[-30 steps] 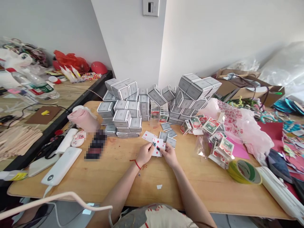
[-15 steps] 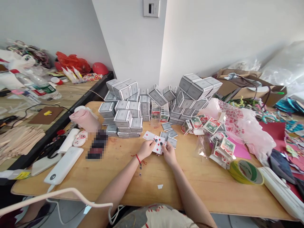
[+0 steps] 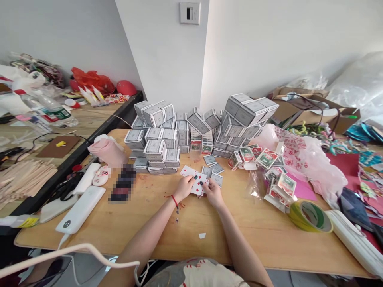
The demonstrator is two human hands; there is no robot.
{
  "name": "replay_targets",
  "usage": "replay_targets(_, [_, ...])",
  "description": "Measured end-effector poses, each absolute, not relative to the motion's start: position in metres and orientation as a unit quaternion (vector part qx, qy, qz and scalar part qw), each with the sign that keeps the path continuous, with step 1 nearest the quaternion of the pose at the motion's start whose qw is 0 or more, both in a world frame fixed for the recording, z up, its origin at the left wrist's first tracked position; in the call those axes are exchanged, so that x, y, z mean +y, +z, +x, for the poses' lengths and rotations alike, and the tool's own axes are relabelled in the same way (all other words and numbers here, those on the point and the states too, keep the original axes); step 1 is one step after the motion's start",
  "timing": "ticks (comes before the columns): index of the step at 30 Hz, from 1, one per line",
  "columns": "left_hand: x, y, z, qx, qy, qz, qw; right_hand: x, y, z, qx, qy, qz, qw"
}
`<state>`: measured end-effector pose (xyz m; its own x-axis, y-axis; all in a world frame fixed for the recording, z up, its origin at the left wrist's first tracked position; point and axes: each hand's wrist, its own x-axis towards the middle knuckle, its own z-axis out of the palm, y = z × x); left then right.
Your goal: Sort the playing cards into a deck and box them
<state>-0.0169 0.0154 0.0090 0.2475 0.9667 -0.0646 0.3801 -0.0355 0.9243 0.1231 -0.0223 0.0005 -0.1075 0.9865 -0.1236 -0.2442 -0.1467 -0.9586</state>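
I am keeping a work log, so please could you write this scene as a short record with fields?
Left grip: pinching playing cards, red diamonds showing
Right grip: pinching the same cards from the right
Beyond both: grey-backed cards, backs up
Table back: grey-patterned card stacks
Table right: card boxes, tape roll
Table left: white device

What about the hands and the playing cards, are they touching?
Touching. The head view shows the left hand and right hand gripping the playing cards, thumbs on their faces.
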Motion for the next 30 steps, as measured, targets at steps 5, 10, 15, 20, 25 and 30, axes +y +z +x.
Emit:
replay_targets(5, [0.013,0.005,-0.016,0.531,0.33,0.639,0.448,-0.022,0.002,0.127,-0.417,0.644,-0.426,0.481])
replay_targets(10, [0.012,0.002,-0.016,0.531,0.333,0.633,0.455,-0.021,0.004,0.13,-0.419,0.657,-0.419,0.466])
replay_targets(15, [0.013,0.002,-0.017,0.526,0.333,0.641,0.449,-0.021,0.002,0.126,-0.412,0.644,-0.436,0.476])
replay_targets(20, [0.01,0.004,-0.018,0.515,0.343,0.663,0.421,-0.023,-0.001,0.121,-0.404,0.614,-0.464,0.494])
replay_targets(25, [0.005,0.006,-0.016,0.539,0.333,0.671,0.386,-0.024,-0.001,0.122,-0.403,0.615,-0.459,0.498])
replay_targets(30, [-0.001,0.006,-0.013,0.559,0.332,0.678,0.343,-0.025,0.0,0.123,-0.418,0.624,-0.447,0.487])
